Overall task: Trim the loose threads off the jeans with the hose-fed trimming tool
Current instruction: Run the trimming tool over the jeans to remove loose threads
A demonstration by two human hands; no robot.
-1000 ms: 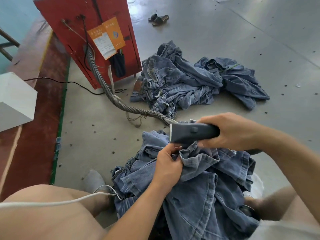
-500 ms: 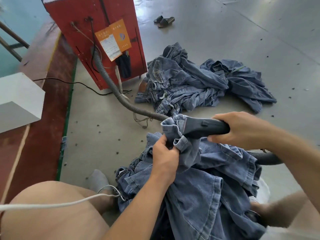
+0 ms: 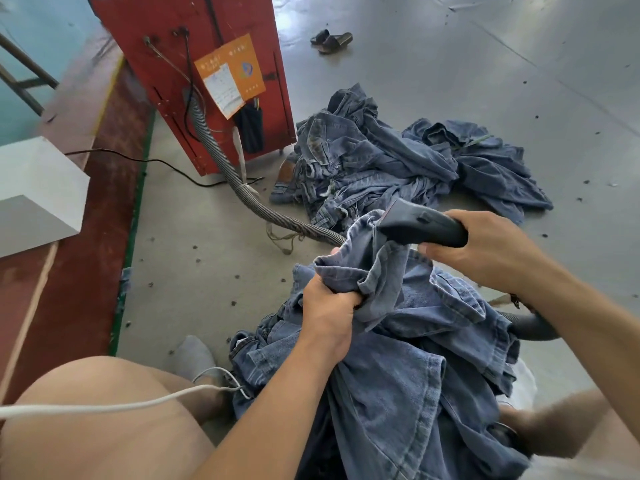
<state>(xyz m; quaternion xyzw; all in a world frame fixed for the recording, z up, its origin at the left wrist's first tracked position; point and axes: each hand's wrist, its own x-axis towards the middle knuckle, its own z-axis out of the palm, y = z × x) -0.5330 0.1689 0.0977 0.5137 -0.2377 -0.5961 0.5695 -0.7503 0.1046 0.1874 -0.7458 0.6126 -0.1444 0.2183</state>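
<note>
Right hand (image 3: pixel 485 251) is closed round the rear of the trimming tool (image 3: pixel 420 225), fingers curled under the dark grey body, thumb side up; tool head is pointed left and pressed against a raised fold of the jeans (image 3: pixel 398 341). Left hand (image 3: pixel 329 311) is clenched on a bunch of denim just below that fold, cloth gathered in the fist and lifted toward the tool head; blade contact itself is hidden by the fold, so cutting cannot be confirmed. Jeans are heaped across the lap and between the knees, approx. centre-bottom of view, with the held section the highest part. Judged: denim is soft but thick and fairly heavy, will sag and slump if released, not slippery, not fragile; seams and hems are stiffer and are the sensible hold pts, with cloth to be kept taut near the blade so only threads are taken. Tool looks rigid, one-hand size; drag from the hose (image 3: pixel 242 188) is to be expected. Hose is seen running from the red cabinet (image 3: pixel 194 46) across the floor (image 3: pixel 450 81) and passing behind the jeans. A second pile of jeans (image 3: pixel 398 161) lies on the floor beyond, well apart from the lap heap; status (done/not done) cannot be told. Also noted: sandals (image 3: pixel 330 39) far back, white cable (image 3: pixel 104 407) over the left knee, white box (image 3: pixel 34 192) at left. Thread scraps are scattered on the floor.
</note>
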